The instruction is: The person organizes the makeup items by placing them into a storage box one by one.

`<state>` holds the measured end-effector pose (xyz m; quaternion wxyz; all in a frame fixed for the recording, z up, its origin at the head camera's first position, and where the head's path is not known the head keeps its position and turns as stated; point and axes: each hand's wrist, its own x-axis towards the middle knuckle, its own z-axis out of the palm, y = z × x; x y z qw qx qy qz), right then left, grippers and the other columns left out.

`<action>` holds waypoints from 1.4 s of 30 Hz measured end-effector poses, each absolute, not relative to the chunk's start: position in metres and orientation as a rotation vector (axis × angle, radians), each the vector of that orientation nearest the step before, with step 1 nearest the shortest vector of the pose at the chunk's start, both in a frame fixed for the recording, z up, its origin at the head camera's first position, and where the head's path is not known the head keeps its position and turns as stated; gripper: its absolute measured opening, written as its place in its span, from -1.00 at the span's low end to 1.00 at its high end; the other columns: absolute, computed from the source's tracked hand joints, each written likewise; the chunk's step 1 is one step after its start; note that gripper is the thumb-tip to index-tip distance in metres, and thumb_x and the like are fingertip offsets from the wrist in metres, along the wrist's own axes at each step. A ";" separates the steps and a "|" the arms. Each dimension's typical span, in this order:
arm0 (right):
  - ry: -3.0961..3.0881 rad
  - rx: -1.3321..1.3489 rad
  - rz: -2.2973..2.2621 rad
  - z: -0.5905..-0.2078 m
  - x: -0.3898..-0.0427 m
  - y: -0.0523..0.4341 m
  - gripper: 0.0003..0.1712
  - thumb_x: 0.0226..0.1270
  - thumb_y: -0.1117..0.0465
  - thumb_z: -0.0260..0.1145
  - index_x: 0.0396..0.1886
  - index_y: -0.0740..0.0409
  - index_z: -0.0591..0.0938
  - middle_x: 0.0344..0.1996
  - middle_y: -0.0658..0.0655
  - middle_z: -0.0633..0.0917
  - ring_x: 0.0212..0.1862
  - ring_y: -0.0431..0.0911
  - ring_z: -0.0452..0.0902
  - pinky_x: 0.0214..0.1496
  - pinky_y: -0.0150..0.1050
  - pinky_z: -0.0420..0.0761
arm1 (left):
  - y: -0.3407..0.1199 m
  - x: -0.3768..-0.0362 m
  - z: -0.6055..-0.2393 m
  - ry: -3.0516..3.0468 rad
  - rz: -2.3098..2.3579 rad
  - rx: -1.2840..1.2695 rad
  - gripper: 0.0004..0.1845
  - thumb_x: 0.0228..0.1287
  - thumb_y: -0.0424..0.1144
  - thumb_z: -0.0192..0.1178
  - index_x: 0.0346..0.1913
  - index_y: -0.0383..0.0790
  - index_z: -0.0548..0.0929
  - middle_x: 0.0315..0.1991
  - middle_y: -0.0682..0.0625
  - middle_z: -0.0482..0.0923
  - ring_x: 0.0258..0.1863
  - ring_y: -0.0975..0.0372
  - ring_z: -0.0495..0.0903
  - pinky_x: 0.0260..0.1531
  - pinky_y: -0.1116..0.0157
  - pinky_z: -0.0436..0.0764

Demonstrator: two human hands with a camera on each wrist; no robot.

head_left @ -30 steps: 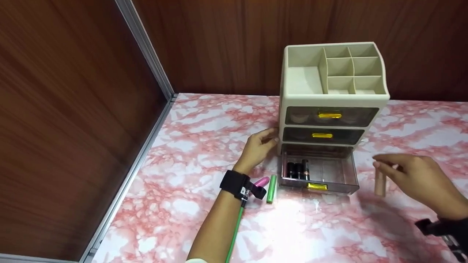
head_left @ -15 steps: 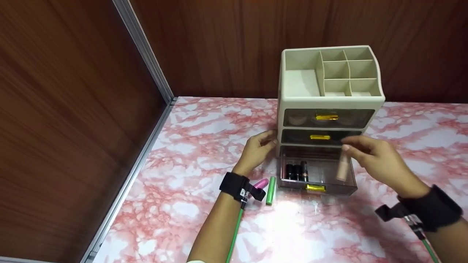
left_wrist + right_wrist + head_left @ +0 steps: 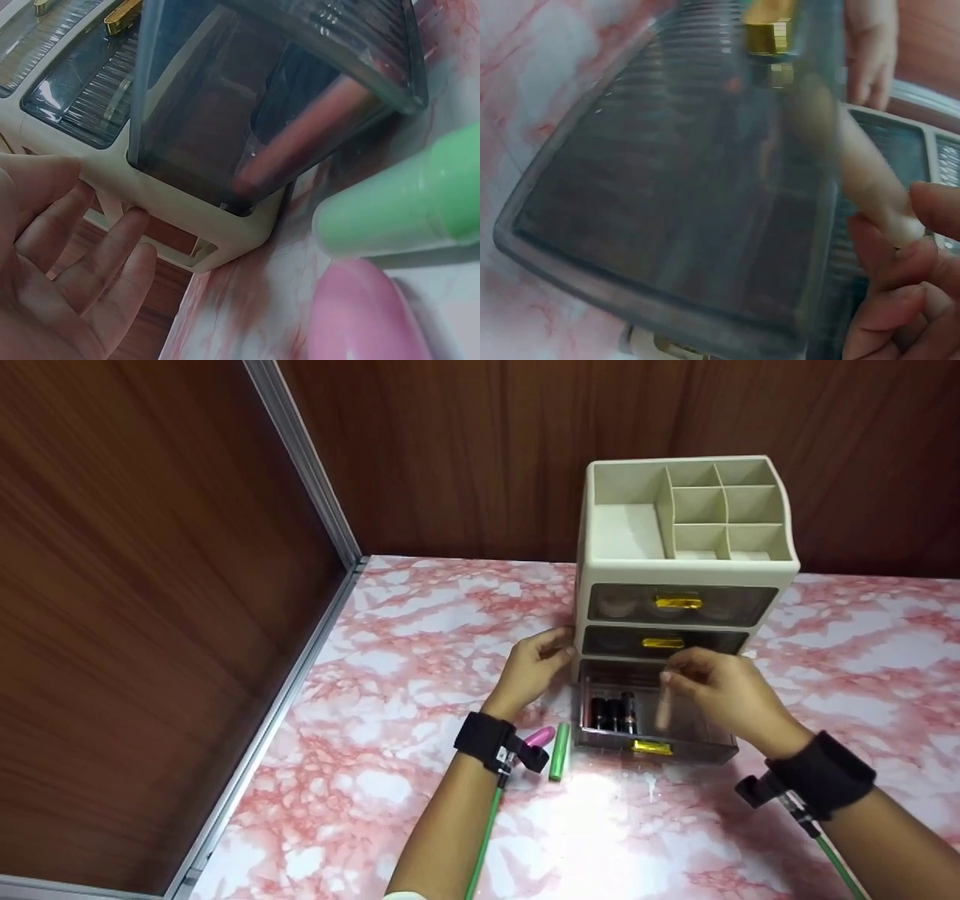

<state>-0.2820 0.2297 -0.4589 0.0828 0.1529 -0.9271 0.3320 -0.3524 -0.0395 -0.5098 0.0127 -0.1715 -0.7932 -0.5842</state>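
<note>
A cream desk organiser with three smoky drawers stands on the pink marble table. Its bottom drawer is pulled out and holds three dark lipsticks at its left side. My right hand pinches a beige tube upright over the open drawer, just right of the lipsticks; the tube shows blurred above the drawer in the right wrist view. My left hand rests with straight fingers against the organiser's left side.
A green tube and a pink tube lie on the table left of the open drawer, close to my left wrist. Wooden walls stand behind and to the left, with a metal strip along the corner.
My right hand carried the beige tube from the table at the right, leftward over the open drawer, and now holds it beside the lipsticks. The left hand stayed put.
</note>
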 end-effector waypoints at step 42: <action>-2.968 0.643 0.672 -0.500 -0.301 0.210 -0.80 0.34 0.17 0.30 -0.17 0.18 0.72 -0.33 0.11 0.74 -0.27 0.05 0.65 -0.16 0.12 0.59 | -0.042 -0.352 -0.511 -2.466 -1.826 -0.535 -0.60 0.36 -0.27 0.22 0.23 -0.26 0.56 0.08 -0.03 0.62 0.00 0.30 0.59 0.02 0.43 0.51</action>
